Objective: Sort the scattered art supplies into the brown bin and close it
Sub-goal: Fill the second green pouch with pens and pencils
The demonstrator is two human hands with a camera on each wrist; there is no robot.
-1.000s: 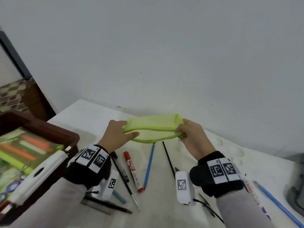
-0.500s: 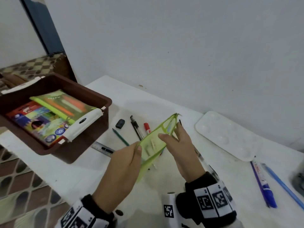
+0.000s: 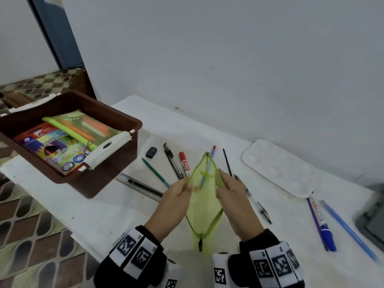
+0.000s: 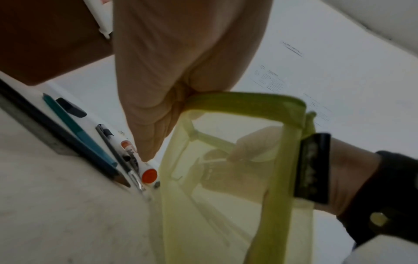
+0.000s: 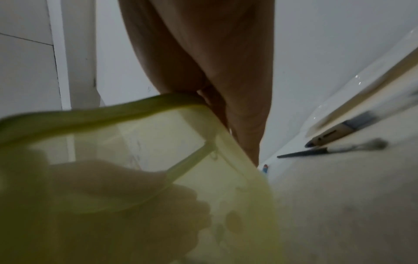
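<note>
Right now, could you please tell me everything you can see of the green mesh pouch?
The green mesh pouch is a see-through, soft net bag edged with a lime-green zipper band. Its mouth is pulled open into a diamond shape, the black tab at the near end. It is held above the white table, the left hand pinching one edge and the right hand the other.

White table [image 3: 207, 129], against a pale wall. Resting on it: brown bin [image 3: 124, 146] at the left edge; then eraser [image 3: 151, 152], green pencil [image 3: 155, 173], black pen [image 3: 173, 162], red marker [image 3: 184, 164], metal ruler [image 3: 138, 187] and thin black brush [image 3: 227, 162]. Farther right: white palette [image 3: 276, 167], clear pen [image 3: 257, 205], purple-blue marker [image 3: 321, 223] and blue pencil [image 3: 349, 227].
</note>
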